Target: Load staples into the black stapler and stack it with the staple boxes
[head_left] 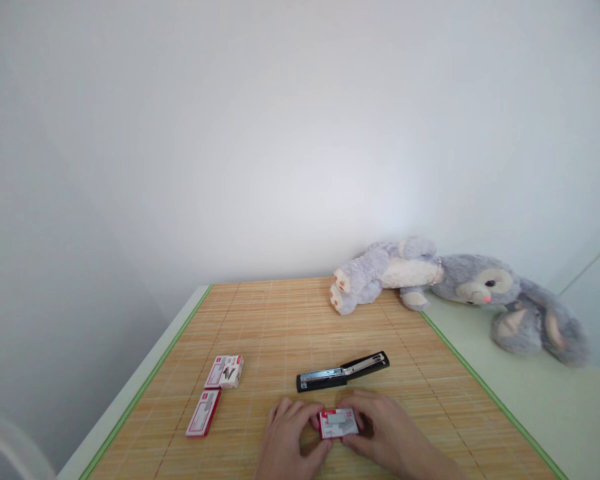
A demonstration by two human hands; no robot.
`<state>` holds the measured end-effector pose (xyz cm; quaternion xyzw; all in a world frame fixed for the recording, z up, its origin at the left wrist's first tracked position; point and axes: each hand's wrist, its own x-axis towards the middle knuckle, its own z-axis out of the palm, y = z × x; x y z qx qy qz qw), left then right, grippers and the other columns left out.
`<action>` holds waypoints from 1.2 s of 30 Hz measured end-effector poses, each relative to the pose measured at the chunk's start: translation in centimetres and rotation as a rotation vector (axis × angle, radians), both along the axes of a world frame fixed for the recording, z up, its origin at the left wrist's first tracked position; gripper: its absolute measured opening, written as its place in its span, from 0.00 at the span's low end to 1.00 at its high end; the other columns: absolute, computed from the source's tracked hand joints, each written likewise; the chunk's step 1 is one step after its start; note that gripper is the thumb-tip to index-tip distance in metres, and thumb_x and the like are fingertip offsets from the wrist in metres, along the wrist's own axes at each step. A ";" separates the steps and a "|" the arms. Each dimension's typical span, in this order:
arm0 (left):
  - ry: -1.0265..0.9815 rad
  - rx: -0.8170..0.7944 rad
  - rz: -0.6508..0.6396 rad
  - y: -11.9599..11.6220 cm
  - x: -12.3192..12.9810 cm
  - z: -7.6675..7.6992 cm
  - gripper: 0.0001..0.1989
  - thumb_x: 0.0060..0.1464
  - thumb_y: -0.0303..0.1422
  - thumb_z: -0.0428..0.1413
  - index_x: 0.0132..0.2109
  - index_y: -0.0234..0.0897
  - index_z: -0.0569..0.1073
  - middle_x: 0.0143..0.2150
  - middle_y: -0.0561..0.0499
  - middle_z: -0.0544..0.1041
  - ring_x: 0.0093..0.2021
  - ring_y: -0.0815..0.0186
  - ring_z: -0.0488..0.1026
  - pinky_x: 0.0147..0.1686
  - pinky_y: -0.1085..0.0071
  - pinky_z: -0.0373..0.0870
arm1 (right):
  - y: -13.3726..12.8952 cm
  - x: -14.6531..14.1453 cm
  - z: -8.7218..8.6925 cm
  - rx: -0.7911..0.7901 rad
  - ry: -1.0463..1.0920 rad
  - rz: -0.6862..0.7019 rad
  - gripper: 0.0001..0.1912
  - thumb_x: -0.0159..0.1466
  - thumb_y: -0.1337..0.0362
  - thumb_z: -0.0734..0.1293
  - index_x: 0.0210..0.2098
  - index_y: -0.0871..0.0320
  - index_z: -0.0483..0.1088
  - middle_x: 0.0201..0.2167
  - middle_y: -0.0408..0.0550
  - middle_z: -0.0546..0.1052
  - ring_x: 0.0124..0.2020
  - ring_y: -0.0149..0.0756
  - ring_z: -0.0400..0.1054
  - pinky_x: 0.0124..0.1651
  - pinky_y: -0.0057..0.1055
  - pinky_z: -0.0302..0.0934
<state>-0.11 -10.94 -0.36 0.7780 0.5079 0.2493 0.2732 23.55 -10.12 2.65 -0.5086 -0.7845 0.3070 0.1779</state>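
A small red and white box (339, 424) lies between my two hands, low in the middle of the view. My left hand (296, 437) has its fingers curled at the box's left end. At the right end, my right hand (377, 427) grips it between thumb and fingers. Just beyond my hands lies a black stapler (325, 379), opened out flat with its metal parts showing. Off to the left, a white and pink box (225, 371) sits directly behind another red-edged box (203, 413).
A bamboo mat (270, 320) with a green edge covers most of the pale table (540, 400). Along the back right lies a grey plush rabbit (410, 272) on its side, its ears over the table. A white wall stands behind. A pale curved object is at the lower left.
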 end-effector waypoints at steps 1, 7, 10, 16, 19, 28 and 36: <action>-0.003 0.001 0.000 0.0 0.0 0.0 0.19 0.55 0.37 0.64 0.54 0.52 0.77 0.44 0.52 0.81 0.49 0.55 0.74 0.55 0.55 0.66 | 0.0 -0.1 0.1 -0.003 -0.007 -0.002 0.11 0.57 0.66 0.72 0.41 0.51 0.78 0.31 0.39 0.76 0.33 0.34 0.69 0.34 0.26 0.53; -0.031 0.056 0.062 -0.3 0.0 -1.0 0.28 0.50 0.36 0.67 0.58 0.45 0.73 0.45 0.49 0.79 0.49 0.55 0.74 0.56 0.54 0.68 | 0.2 -0.9 0.9 0.043 0.008 -0.029 0.09 0.60 0.63 0.74 0.41 0.48 0.80 0.33 0.40 0.76 0.34 0.34 0.69 0.35 0.26 0.53; -0.045 0.115 0.120 -0.4 0.0 -1.1 0.21 0.57 0.39 0.63 0.57 0.45 0.74 0.44 0.49 0.78 0.47 0.56 0.74 0.51 0.57 0.71 | 0.4 -1.3 1.0 0.058 -0.003 -0.023 0.05 0.63 0.62 0.72 0.39 0.46 0.81 0.33 0.41 0.74 0.33 0.33 0.69 0.35 0.26 0.53; -0.010 0.264 0.413 1.0 -1.0 -1.4 0.12 0.62 0.39 0.57 0.51 0.45 0.77 0.50 0.46 0.77 0.54 0.53 0.72 0.55 0.51 0.70 | 0.2 -1.8 0.5 0.053 -0.012 -0.010 0.06 0.63 0.67 0.70 0.34 0.50 0.81 0.33 0.41 0.74 0.33 0.32 0.69 0.35 0.26 0.53; 0.036 0.259 0.399 2.7 -1.4 -1.5 0.23 0.57 0.39 0.62 0.59 0.48 0.74 0.63 0.47 0.71 0.64 0.51 0.65 0.63 0.47 0.63 | 0.5 -1.8 0.7 0.092 -0.005 -0.015 0.07 0.64 0.68 0.69 0.35 0.51 0.80 0.32 0.41 0.74 0.33 0.33 0.69 0.36 0.26 0.54; 0.070 0.174 0.141 3.5 -1.1 -1.0 0.15 0.57 0.40 0.64 0.52 0.55 0.80 0.71 0.54 0.66 0.72 0.51 0.55 0.70 0.41 0.49 | 3.7 -2.0 2.0 0.202 0.001 -0.018 0.06 0.67 0.65 0.69 0.38 0.51 0.80 0.29 0.40 0.71 0.32 0.32 0.67 0.35 0.27 0.52; 0.079 0.135 0.145 3.2 -1.2 -0.9 0.16 0.56 0.43 0.65 0.52 0.59 0.80 0.70 0.54 0.67 0.72 0.48 0.57 0.71 0.35 0.42 | 4.6 -2.3 1.3 0.163 -0.044 0.034 0.05 0.65 0.66 0.70 0.36 0.50 0.80 0.28 0.38 0.71 0.31 0.30 0.67 0.33 0.27 0.50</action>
